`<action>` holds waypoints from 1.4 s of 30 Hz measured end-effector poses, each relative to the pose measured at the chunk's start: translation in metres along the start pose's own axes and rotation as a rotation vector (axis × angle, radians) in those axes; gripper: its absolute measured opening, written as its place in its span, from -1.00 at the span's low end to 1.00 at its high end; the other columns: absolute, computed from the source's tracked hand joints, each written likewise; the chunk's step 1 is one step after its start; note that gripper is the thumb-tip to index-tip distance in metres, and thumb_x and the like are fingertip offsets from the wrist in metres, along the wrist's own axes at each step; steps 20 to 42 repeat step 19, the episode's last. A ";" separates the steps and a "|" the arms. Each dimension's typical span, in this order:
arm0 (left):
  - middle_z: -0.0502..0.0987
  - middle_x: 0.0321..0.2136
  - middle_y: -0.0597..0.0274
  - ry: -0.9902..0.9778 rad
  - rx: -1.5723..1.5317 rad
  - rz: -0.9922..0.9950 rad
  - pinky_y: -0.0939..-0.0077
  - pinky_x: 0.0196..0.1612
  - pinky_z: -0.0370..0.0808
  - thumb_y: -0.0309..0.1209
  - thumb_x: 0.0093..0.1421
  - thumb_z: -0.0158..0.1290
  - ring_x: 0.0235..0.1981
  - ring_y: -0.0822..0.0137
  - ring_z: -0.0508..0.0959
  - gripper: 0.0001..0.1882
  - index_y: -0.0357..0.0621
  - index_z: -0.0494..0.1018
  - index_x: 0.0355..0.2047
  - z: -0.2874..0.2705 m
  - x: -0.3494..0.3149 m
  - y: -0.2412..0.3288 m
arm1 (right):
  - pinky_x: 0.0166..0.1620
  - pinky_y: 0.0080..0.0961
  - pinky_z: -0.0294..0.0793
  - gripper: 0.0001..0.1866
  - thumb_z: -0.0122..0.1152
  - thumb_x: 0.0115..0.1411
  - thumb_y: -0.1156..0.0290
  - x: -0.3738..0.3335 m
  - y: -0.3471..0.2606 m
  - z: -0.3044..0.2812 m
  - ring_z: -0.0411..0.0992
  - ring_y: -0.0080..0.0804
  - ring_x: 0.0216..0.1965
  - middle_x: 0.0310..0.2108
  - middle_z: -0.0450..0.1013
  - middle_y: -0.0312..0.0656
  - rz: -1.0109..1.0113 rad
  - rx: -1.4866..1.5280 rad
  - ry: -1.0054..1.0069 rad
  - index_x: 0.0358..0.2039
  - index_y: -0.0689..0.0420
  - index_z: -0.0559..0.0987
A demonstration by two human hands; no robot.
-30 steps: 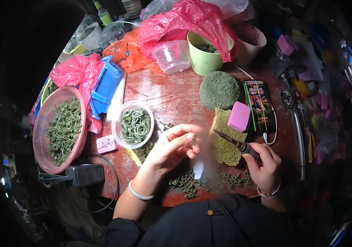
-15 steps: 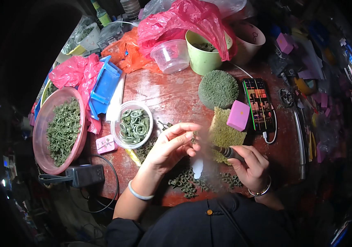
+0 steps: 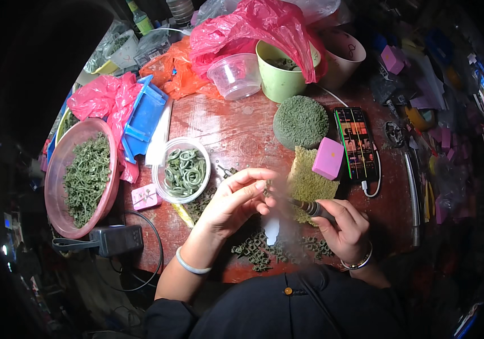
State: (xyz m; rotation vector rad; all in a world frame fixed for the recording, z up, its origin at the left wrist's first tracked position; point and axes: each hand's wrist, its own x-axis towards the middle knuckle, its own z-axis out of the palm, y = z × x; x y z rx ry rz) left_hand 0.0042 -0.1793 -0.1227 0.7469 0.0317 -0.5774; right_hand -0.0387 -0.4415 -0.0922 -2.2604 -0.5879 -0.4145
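My left hand point(image 3: 236, 200) pinches a small dark green piece point(image 3: 267, 189) between thumb and fingertips. My right hand point(image 3: 348, 229) grips a dark, banded, pen-like tool point(image 3: 314, 209), whose slim end points at that piece. A hazy blur between the hands hides the tool's tip. Below them, a scatter of small green openwork pieces point(image 3: 253, 251) lies along the near edge of the red table, with a white slip point(image 3: 272, 230) among them. Beside my left hand stands a clear round tub point(image 3: 209, 169) of green rings.
A pink bowl point(image 3: 55, 195) heaped with green pieces stands left, near a black power bank point(image 3: 119, 240). Beyond my right hand lie a yellowish sponge point(image 3: 309, 189), a pink block point(image 3: 328, 159), a round green pad point(image 3: 301, 121) and a phone point(image 3: 357, 144). Tubs and pink bags point(image 3: 242, 28) crowd the back.
Both hands keep nearly the same place and grip. I see no clear movement of the green piece or the tool.
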 end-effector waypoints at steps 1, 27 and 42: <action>0.58 -0.20 0.16 -0.001 0.002 0.001 0.60 -0.26 0.64 -0.45 0.40 0.06 -0.26 0.36 0.66 -0.67 -0.30 0.43 0.13 0.000 0.000 0.000 | -0.34 -0.34 0.61 -0.67 0.48 0.12 0.42 0.000 0.000 0.000 0.62 -0.14 -0.37 -0.34 0.58 -0.10 0.001 -0.001 0.000 -0.13 0.24 0.62; 0.60 -0.19 0.12 0.057 0.033 -0.011 0.62 -0.31 0.63 -0.46 0.36 0.09 -0.29 0.35 0.65 -0.63 -0.33 0.42 0.14 0.003 -0.001 0.001 | -0.34 -0.37 0.61 -0.69 0.47 0.14 0.41 0.000 0.000 0.000 0.62 -0.14 -0.35 -0.31 0.59 -0.11 -0.012 -0.014 -0.016 -0.13 0.22 0.63; 0.60 -0.19 0.12 0.057 0.033 -0.011 0.62 -0.31 0.63 -0.46 0.36 0.09 -0.29 0.35 0.65 -0.63 -0.33 0.42 0.14 0.003 -0.001 0.001 | -0.34 -0.37 0.61 -0.69 0.47 0.14 0.41 0.000 0.000 0.000 0.62 -0.14 -0.35 -0.31 0.59 -0.11 -0.012 -0.014 -0.016 -0.13 0.22 0.63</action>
